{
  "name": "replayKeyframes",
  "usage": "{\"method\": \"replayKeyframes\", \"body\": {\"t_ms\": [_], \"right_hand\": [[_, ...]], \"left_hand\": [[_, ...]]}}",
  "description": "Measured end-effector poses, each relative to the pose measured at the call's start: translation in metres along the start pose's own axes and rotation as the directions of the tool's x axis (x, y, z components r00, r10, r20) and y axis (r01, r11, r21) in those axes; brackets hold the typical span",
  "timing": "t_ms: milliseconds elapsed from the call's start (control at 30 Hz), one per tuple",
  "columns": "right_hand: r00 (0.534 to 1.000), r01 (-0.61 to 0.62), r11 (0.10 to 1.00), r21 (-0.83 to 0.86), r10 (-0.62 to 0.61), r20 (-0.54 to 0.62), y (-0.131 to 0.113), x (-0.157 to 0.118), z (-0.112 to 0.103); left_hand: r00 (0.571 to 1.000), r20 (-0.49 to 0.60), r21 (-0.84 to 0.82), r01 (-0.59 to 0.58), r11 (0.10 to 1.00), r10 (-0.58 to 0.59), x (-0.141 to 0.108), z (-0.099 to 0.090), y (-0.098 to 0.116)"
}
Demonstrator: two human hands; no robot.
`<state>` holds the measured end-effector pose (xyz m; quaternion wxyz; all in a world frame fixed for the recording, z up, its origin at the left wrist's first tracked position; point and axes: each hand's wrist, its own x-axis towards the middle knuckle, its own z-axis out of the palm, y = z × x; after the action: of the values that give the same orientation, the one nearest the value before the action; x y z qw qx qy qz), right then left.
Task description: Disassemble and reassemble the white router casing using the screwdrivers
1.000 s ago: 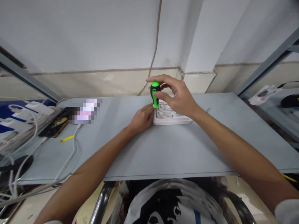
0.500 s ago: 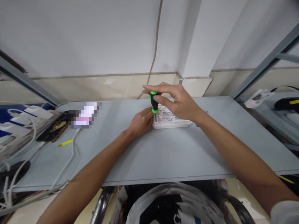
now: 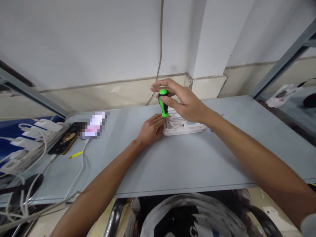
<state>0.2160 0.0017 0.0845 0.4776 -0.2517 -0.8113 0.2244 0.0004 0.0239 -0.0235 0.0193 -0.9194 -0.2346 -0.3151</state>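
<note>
Small print on white rectangular plastic device (image 3: 182,127) too small to read; far right part hidden behind right hand (image 3: 186,102). Fit of green-and-black screwdriver's (image 3: 163,104) thin metal tip too small to tell. Left hand's (image 3: 151,130) fingertips partly hidden. Glowing phone screen (image 3: 95,125) pixelated. Thin purple-ended object (image 3: 212,130) mostly hidden behind right forearm. Black-and-white printed shirt (image 3: 192,215) cut off by bottom edge, black rounded object (image 3: 310,100) by right.

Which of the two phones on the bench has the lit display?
The phone with the bright white-and-pink display, closer to your left hand. The other phone, dark with a gold pattern, lies beside the white chargers.
</note>
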Motion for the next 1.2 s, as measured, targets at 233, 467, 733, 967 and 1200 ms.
{"method": "replayKeyframes", "body": {"t_ms": [233, 467, 733, 967, 1200], "right_hand": [[0.990, 0.093, 0.976, -0.196, -0.112, -0.086, 0.0061, -0.0045, 0.0074], [0.989, 0.134, 0.990, -0.039, -0.131, 0.073, -0.0017, -0.0042, 0.0018], [0.973, 0.193, 0.970, -0.146, -0.209, -0.099, 0.0065, -0.0048, 0.0091], [0.991, 0.122, 0.982, -0.142, -0.111, 0.080, 0.0018, -0.0028, 0.0017], [0.989, 0.149, 0.983, -0.110, -0.147, 0.025, 0.0073, -0.0025, 0.0011]], "left_hand": [[1.000, -0.018, 0.022, 0.002, 1.000, -0.002, 0.0013, 0.0018, 0.0021], [0.999, -0.040, 0.006, -0.027, 1.000, 0.028, 0.0007, 0.0033, 0.0006], [0.994, -0.096, 0.040, -0.041, 0.998, 0.045, 0.0006, 0.0050, 0.0031], [0.991, -0.134, 0.087, -0.015, 0.996, 0.027, 0.0037, 0.0041, 0.0049], [0.984, -0.169, 0.077, -0.034, 0.996, 0.046, 0.0055, 0.0050, 0.0029]]}}
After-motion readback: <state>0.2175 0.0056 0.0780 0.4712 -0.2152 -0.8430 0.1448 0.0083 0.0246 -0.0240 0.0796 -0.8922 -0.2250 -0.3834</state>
